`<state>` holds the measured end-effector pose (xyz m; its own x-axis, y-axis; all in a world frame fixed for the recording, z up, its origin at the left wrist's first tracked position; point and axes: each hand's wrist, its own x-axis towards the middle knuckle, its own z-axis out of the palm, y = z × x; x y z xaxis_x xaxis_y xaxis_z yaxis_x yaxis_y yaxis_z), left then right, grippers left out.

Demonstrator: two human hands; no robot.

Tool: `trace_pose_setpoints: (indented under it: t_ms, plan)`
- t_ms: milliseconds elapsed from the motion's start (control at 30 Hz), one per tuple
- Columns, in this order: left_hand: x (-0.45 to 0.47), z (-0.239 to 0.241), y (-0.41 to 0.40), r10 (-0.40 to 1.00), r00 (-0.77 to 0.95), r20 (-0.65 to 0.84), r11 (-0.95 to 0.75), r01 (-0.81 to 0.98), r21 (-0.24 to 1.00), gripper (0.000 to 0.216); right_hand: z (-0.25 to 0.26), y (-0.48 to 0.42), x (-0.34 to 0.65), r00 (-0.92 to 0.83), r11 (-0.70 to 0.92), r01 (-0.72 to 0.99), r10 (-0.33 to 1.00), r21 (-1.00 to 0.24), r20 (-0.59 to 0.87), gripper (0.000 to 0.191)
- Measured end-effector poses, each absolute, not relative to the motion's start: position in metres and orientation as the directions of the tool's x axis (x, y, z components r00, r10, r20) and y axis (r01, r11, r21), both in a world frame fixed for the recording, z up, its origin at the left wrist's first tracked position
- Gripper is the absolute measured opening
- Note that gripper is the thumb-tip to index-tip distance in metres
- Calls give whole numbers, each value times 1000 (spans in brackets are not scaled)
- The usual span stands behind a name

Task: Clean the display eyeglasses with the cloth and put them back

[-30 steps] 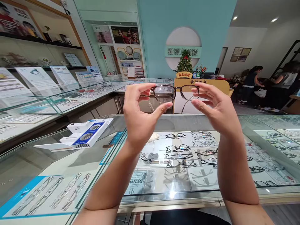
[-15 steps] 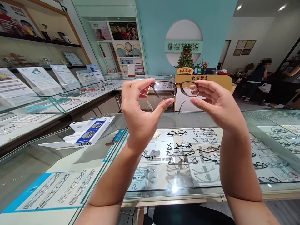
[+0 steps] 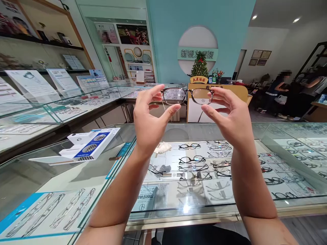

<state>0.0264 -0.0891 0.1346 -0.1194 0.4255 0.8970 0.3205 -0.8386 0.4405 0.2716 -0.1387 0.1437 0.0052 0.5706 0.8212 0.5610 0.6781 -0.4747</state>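
Note:
A pair of dark-rimmed eyeglasses (image 3: 188,90) is held up in front of me, level, above the glass display counter (image 3: 201,215). My left hand (image 3: 150,112) grips the left end of the frame, its thumb below the left lens. At the other end, my right hand (image 3: 228,109) pinches the corner by the right lens, thumb underneath. A small printed mark shows on the right lens. Thin temple arms hang back from the frame, partly hidden by the fingers. Below, several black-framed glasses (image 3: 192,159) lie inside the counter.
A white and blue cardboard display (image 3: 94,146) stands on the counter at left. A crumpled white cloth (image 3: 162,147) lies beyond my left forearm. More glasses (image 3: 60,209) rest in the left case. Two people stand far right, near a yellow-topped desk (image 3: 230,89) with a potted plant (image 3: 199,66).
The eyeglasses have turned from a slight tilt to nearly level and face on. Both hands have come a little closer together. My view has shifted slightly to the right.

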Motion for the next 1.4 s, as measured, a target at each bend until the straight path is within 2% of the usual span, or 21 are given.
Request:
trace_pose_setpoints:
  t_ms: [133,500,800,933,1133,1400]
  plan:
    - [27,133,-84,437,-126,891,-835,312,454,70,140,-137,269,2,688,585,528,-429,849,64]
    - [30,131,-80,402,-167,900,-825,361,435,74,140,-143,247,51,666,659,425,-350,904,51]
    - [29,132,-81,419,-160,894,-821,352,448,67,143,-145,244,103,653,636,456,-411,884,50]
    - [31,130,-78,423,-163,891,-816,359,453,64,142,-143,245,96,659,637,447,-400,889,51]
    - [32,128,-71,450,-146,881,-817,330,472,66,142,-143,245,63,648,682,412,-340,909,50]
    - [31,128,-68,470,-142,871,-820,296,490,71,144,-145,244,73,662,641,451,-388,890,53]
